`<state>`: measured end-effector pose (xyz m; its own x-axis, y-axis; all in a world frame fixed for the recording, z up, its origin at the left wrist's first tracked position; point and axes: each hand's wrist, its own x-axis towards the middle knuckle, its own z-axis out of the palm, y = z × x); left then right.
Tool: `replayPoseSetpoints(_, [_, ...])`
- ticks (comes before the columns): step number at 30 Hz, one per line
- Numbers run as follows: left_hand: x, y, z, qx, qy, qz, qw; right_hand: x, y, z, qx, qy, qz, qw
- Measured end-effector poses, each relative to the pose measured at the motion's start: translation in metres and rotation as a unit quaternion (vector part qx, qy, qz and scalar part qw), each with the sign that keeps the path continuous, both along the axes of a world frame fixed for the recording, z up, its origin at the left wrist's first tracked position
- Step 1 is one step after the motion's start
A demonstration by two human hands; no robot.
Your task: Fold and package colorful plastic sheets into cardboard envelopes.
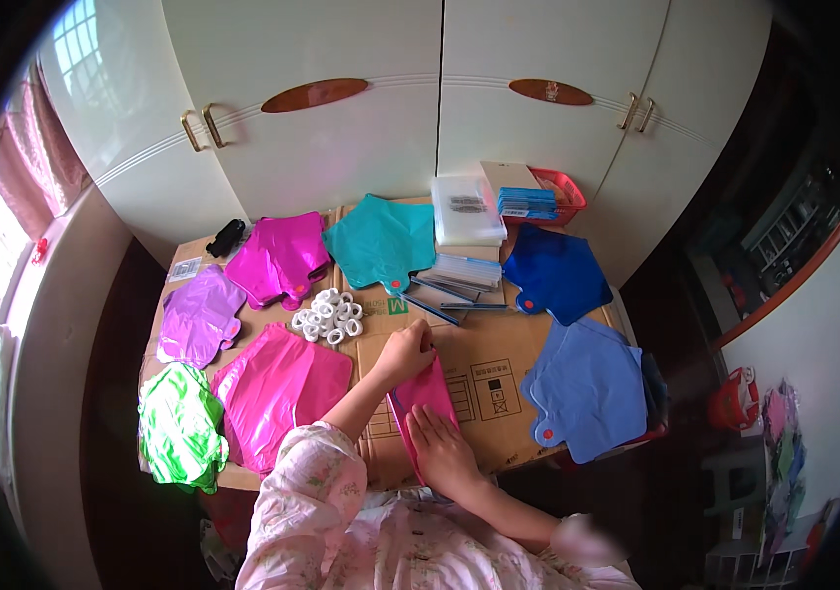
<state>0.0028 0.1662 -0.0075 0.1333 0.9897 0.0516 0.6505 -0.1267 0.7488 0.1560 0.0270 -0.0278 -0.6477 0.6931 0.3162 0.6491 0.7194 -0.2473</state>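
Observation:
A folded strip of bright pink foil (pixel 443 393), which looks like a flat foil balloon, lies on the cardboard in front of me. My left hand (pixel 406 354) is closed at its far end, the fingers curled in and pressing down. Over the near part of the strip, my right hand (pixel 443 454) lies flat with its fingers stretched out. Left of my left forearm is a spread pink foil piece (pixel 277 388). Beyond it sits a heap of white rings (pixel 328 317). Several thin clear packets with dark edges (pixel 454 285) lie past my left hand.
Around the cardboard-covered table (pixel 504 428) lie purple (pixel 201 317), magenta (pixel 277 258), teal (pixel 381 241), dark blue (pixel 556 272), light blue (pixel 589 388) and green (pixel 181 425) foil pieces. Clear bags (pixel 466 211) and a red basket (pixel 566 192) stand at the back, before white cabinets (pixel 341 147).

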Motion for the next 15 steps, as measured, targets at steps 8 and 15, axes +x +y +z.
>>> replayPoseSetpoints(8, [-0.029, -0.053, 0.034, 0.146, 0.192, 0.042, 0.97, 0.002, 0.0, 0.004, 0.01, -0.007, -0.004, 1.0])
replayPoseSetpoints(15, [-0.054, -0.124, 0.011, 0.137, 0.302, -0.047, 0.942, 0.0, 0.0, 0.005, -0.018, 0.016, -0.002, 1.0])
